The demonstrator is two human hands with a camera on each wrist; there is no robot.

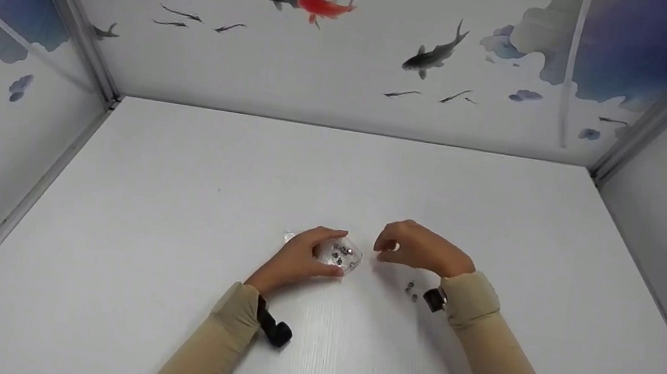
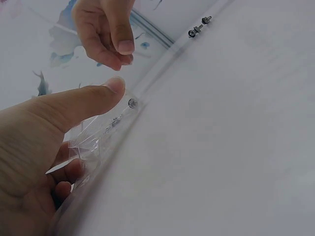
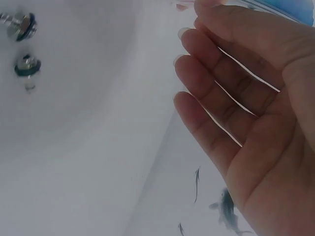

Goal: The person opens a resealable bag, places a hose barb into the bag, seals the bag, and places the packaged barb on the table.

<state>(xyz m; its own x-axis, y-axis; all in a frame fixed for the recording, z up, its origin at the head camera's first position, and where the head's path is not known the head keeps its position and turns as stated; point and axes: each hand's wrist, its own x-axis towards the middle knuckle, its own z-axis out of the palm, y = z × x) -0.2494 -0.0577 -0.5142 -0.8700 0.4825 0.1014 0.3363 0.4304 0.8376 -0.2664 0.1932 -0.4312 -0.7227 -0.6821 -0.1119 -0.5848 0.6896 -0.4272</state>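
Observation:
My left hand (image 1: pixel 300 255) holds a clear, crinkled plastic bag (image 2: pixel 93 147) low over the white table, thumb on the near side and fingers at the far side. Inside the bag lie several small metal screw-like pieces (image 1: pixel 342 251). Just right of the bag's mouth hovers my right hand (image 1: pixel 424 249), its fingers loosely bent. In the left wrist view nothing shows between its thumb and fingertips. A few more metal pieces with dark rings (image 3: pixel 28 66) lie on the table beneath the right wrist.
The white table (image 1: pixel 158 319) is bounded by a back wall (image 1: pixel 348 85) and side walls printed with fish and blue patches. Metal corner posts (image 1: pixel 71 7) stand at the back. Each wrist carries a small black camera (image 1: pixel 277 334).

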